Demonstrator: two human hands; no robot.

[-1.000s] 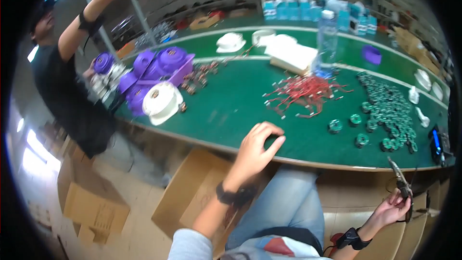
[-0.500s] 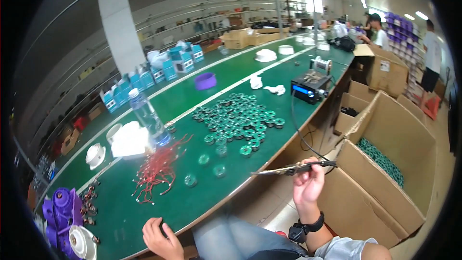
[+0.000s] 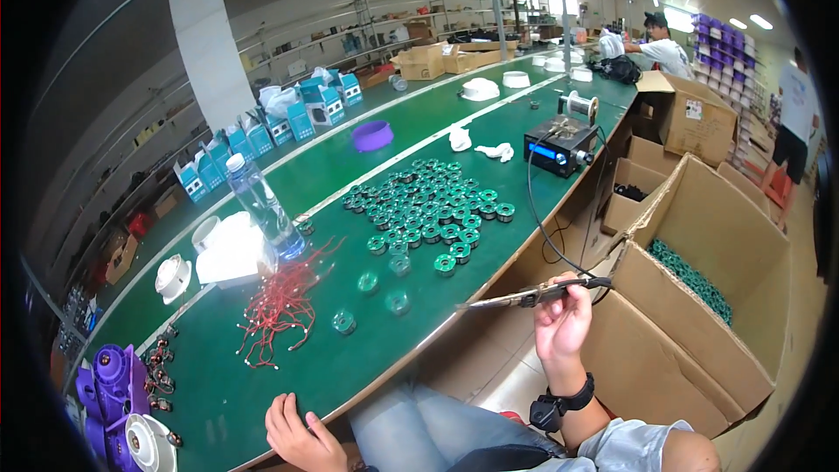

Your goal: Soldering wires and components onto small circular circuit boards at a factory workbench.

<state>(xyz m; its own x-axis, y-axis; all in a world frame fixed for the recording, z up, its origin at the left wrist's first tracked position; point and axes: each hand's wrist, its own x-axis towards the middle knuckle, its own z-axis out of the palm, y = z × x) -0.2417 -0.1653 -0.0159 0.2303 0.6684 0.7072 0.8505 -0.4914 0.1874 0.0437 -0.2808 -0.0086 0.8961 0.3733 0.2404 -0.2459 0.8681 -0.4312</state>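
In my right hand point(image 3: 564, 325), raised beyond the bench's front edge, is a soldering iron point(image 3: 509, 301). Its tip points left, and its black cable runs to the soldering station point(image 3: 559, 147) at the right. My left hand point(image 3: 301, 433) rests at the near edge of the green bench point(image 3: 376, 345), fingers loosely stretched and holding nothing. Between the hands and the far side lies a spread of small round green-topped coils point(image 3: 419, 210). A few sit apart, such as one nearer coil point(image 3: 344, 322). Left of these is a tangle of red wires point(image 3: 278, 310).
A water bottle point(image 3: 264, 210) stands behind the wires beside a bright white block point(image 3: 234, 253). Purple and white housings point(image 3: 118, 385) crowd the left edge. Open cardboard boxes point(image 3: 677, 332) stand at the right, one holding green parts. A person point(image 3: 669, 54) works at the far end.
The view has shifted slightly. My right hand still holds the soldering iron in nearly the same place, and the left hand stays at the bench edge. The distant person has moved an arm over the bench.
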